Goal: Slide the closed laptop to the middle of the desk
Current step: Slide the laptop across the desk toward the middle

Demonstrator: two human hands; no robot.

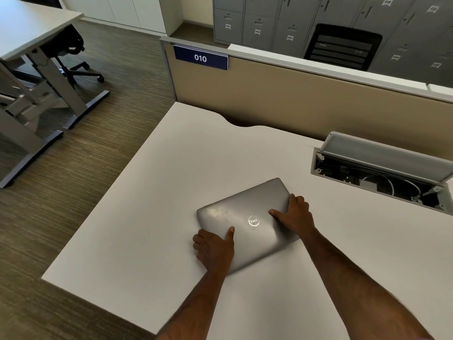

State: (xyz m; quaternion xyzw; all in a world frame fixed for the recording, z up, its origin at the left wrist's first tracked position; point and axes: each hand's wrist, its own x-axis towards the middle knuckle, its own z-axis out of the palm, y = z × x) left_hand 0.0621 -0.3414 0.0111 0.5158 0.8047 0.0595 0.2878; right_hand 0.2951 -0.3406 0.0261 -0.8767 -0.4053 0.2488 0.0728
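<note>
On the smooth white desk (152, 192) we see a closed, matte grey laptop (242, 217) with rounded corners lying flat, angled. Our left hand (213, 249) grips its near-left edge, our right hand (294, 214) its right edge, thumbs on top.

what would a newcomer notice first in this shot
First the closed grey laptop, lying at an angle on the white desk, with the left hand gripping its near-left edge and the right hand its right edge. Next, the open cable tray sunk into the desk at right, and the blue "010" sign on the partition behind.
</note>
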